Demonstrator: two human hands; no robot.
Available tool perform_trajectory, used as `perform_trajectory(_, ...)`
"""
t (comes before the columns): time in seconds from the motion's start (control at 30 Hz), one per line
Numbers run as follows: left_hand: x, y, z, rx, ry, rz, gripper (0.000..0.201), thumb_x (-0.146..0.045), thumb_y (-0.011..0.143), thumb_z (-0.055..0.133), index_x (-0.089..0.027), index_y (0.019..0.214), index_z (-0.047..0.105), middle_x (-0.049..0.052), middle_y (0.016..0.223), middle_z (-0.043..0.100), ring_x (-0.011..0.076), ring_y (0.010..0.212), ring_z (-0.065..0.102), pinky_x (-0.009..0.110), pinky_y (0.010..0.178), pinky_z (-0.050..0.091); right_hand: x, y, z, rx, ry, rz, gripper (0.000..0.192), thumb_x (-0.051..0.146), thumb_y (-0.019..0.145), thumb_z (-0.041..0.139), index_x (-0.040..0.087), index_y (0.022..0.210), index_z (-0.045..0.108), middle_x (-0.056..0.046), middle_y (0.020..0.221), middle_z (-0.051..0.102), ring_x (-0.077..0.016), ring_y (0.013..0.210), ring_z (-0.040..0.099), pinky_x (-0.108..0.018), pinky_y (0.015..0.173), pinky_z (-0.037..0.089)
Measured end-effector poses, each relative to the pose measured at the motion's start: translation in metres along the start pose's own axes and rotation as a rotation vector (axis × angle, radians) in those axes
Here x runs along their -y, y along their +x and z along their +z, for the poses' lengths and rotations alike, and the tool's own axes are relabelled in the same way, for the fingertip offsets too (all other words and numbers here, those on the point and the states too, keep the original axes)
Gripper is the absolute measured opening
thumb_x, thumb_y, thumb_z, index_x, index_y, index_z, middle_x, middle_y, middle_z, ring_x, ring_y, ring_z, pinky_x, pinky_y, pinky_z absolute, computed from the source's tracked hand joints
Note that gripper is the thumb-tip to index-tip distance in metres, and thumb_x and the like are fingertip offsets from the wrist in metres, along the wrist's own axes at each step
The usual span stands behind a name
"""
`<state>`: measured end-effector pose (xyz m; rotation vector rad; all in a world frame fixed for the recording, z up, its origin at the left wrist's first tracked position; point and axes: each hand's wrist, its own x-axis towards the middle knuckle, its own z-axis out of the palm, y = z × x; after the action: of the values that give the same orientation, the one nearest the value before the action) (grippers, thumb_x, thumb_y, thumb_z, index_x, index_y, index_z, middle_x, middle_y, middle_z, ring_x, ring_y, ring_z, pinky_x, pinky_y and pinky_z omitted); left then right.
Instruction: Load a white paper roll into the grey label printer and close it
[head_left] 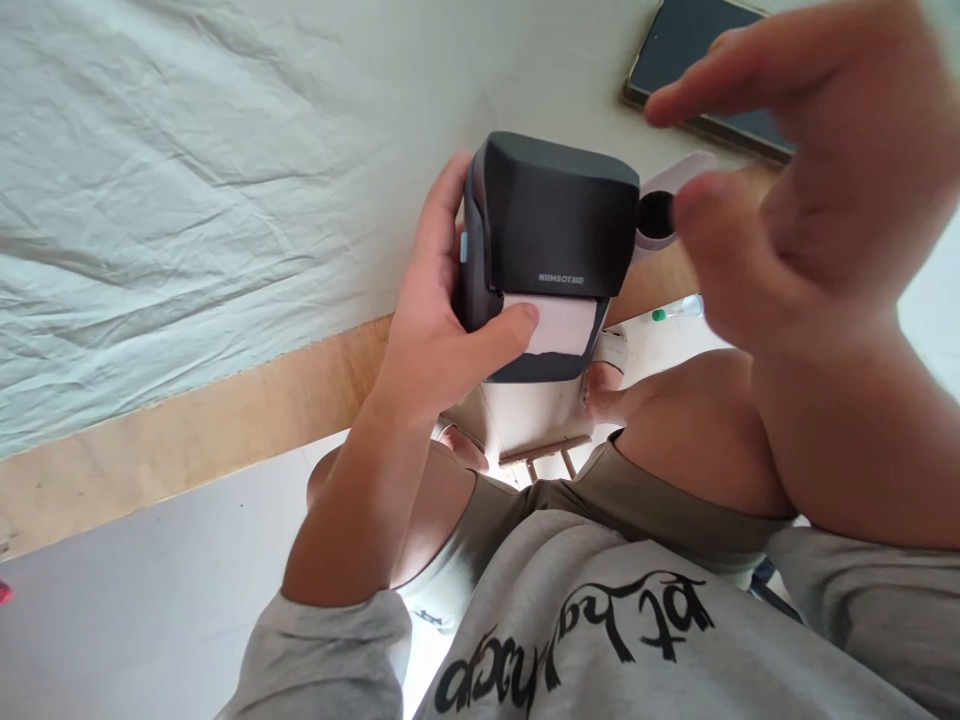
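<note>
My left hand (442,310) grips a dark grey and black label printer (562,215) marked NIIMBOT, its fingers behind the left side. The thumb of that hand presses on the white label paper (568,325) that comes out of the slot at the printer's lower front. To the right, my right hand (817,190) is raised and slightly blurred, thumb and index finger apart with nothing visible between them. Just beside its thumb, and partly hidden by it, is a pale, curved object with a dark round middle (656,216); I cannot tell whether they touch.
A dark phone-like slab (686,50) lies on the table behind my right hand. Creased pale sheeting (187,200) covers the table, with a bare wooden edge (225,405) along the front. Below are my legs, the floor and a small clear bottle with a green cap (679,308).
</note>
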<state>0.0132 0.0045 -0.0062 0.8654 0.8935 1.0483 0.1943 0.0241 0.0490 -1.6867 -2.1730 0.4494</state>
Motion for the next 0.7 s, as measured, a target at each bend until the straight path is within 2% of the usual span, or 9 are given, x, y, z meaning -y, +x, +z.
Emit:
perform_trajectory(0.07, 0.000, 0.001, 0.002, -0.006, -0.033, 0.029, 0.061, -0.023, 0.063, 0.065, -0.026, 0.119, 0.042, 0.003, 0.115, 0.050, 0.0182, 0.104, 0.051, 0.029, 0.089, 0.045, -0.003, -0.003, 0.004, -0.049, 0.002, -0.109, 0.043, 0.047, 0.078, 0.039, 0.021, 0.110, 0.050, 0.000, 0.113, 0.052, -0.0119, 0.115, 0.047, -0.034, 0.104, 0.038)
perform_trajectory(0.17, -0.003, 0.002, 0.005, -0.060, -0.064, 0.021, 0.044, -0.036, 0.068, 0.064, -0.025, 0.107, 0.047, 0.003, 0.103, 0.053, 0.0170, 0.094, 0.055, 0.030, 0.079, 0.049, -0.003, -0.006, 0.010, 0.041, -0.072, -0.161, 0.049, 0.054, 0.074, 0.045, 0.026, 0.114, 0.045, 0.004, 0.120, 0.049, -0.0144, 0.127, 0.037, -0.041, 0.110, 0.031)
perform_trajectory(0.27, -0.008, 0.002, 0.006, -0.075, -0.058, -0.127, 0.022, -0.036, 0.075, 0.059, -0.021, 0.090, 0.052, 0.003, 0.083, 0.055, 0.0127, 0.073, 0.057, 0.026, 0.060, 0.047, 0.002, -0.006, 0.012, 0.085, -0.071, -0.120, 0.053, 0.058, 0.073, 0.045, 0.027, 0.117, 0.040, 0.005, 0.125, 0.044, -0.0137, 0.130, 0.033, -0.041, 0.111, 0.029)
perform_trajectory(0.37, -0.008, 0.001, 0.004, -0.051, -0.089, -0.141, 0.015, -0.031, 0.076, 0.057, -0.021, 0.086, 0.053, 0.002, 0.073, 0.052, 0.0093, 0.061, 0.052, 0.022, 0.050, 0.042, 0.007, -0.004, 0.009, 0.166, -0.081, -0.034, 0.064, 0.063, 0.070, 0.045, 0.030, 0.124, 0.033, 0.005, 0.130, 0.038, -0.0149, 0.134, 0.026, -0.042, 0.113, 0.026)
perform_trajectory(0.47, -0.005, 0.001, 0.005, -0.052, -0.120, -0.067, 0.020, -0.033, 0.075, 0.058, -0.021, 0.090, 0.052, 0.002, 0.076, 0.052, 0.0099, 0.065, 0.052, 0.022, 0.050, 0.040, 0.008, -0.004, 0.008, 0.215, -0.118, 0.006, 0.077, 0.066, 0.067, 0.047, 0.032, 0.132, 0.022, 0.004, 0.136, 0.029, -0.0166, 0.136, 0.024, -0.042, 0.115, 0.024)
perform_trajectory(0.57, -0.003, 0.001, 0.008, -0.054, -0.163, -0.023, 0.024, -0.034, 0.077, 0.055, -0.021, 0.096, 0.050, 0.003, 0.082, 0.055, 0.0159, 0.080, 0.058, 0.023, 0.052, 0.039, 0.004, -0.003, 0.011, 0.201, -0.144, -0.022, 0.074, 0.068, 0.069, 0.043, 0.034, 0.131, 0.021, 0.006, 0.134, 0.032, -0.0170, 0.134, 0.026, -0.044, 0.115, 0.022)
perform_trajectory(0.63, -0.005, 0.002, 0.010, -0.049, -0.260, 0.000, 0.020, -0.033, 0.080, 0.051, -0.021, 0.096, 0.050, 0.003, 0.087, 0.059, 0.0171, 0.090, 0.058, 0.025, 0.060, 0.045, 0.001, -0.003, 0.014, 0.180, -0.130, -0.046, 0.069, 0.067, 0.071, 0.041, 0.034, 0.130, 0.025, 0.007, 0.132, 0.036, -0.0169, 0.134, 0.026, -0.044, 0.115, 0.023)
perform_trajectory(0.7, -0.008, 0.004, 0.010, -0.043, -0.367, 0.004, 0.016, -0.031, 0.082, 0.044, -0.019, 0.088, 0.052, 0.001, 0.086, 0.060, 0.0143, 0.090, 0.057, 0.027, 0.075, 0.048, -0.002, -0.003, 0.017, 0.157, -0.106, -0.069, 0.068, 0.064, 0.071, 0.043, 0.033, 0.129, 0.027, 0.006, 0.131, 0.037, -0.0180, 0.134, 0.026, -0.045, 0.114, 0.023)
